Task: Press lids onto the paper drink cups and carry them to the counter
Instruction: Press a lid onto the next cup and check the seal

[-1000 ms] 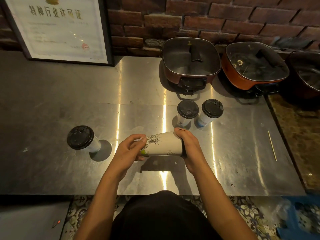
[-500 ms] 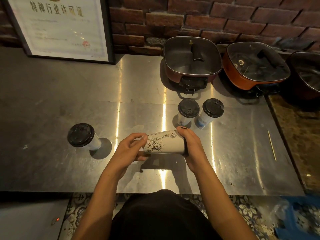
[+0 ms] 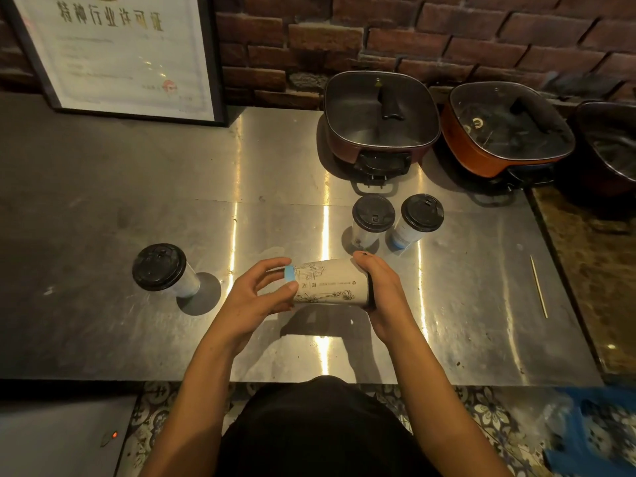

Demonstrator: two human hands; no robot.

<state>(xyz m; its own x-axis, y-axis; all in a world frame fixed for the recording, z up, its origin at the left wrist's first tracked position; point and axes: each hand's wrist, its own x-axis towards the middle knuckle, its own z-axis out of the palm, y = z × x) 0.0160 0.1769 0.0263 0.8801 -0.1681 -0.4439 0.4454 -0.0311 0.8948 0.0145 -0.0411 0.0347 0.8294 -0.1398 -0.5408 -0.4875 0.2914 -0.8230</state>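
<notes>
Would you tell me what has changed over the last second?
The cup, held sideways between the left hand and right hand, has been rolled about its long axis, so a different part of its print faces up. Both hands keep hold. The three lidded cups stand where they were.

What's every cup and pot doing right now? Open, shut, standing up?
Held cup, sideways, gripped at both ends by left hand and right hand.
Lone cup, standing, lid on.
Middle cup, standing, lid on.
Far-right cup, standing, lid on.
Brown pot, lid on.
Orange pot, lid on.
Stick, lying flat.
</notes>
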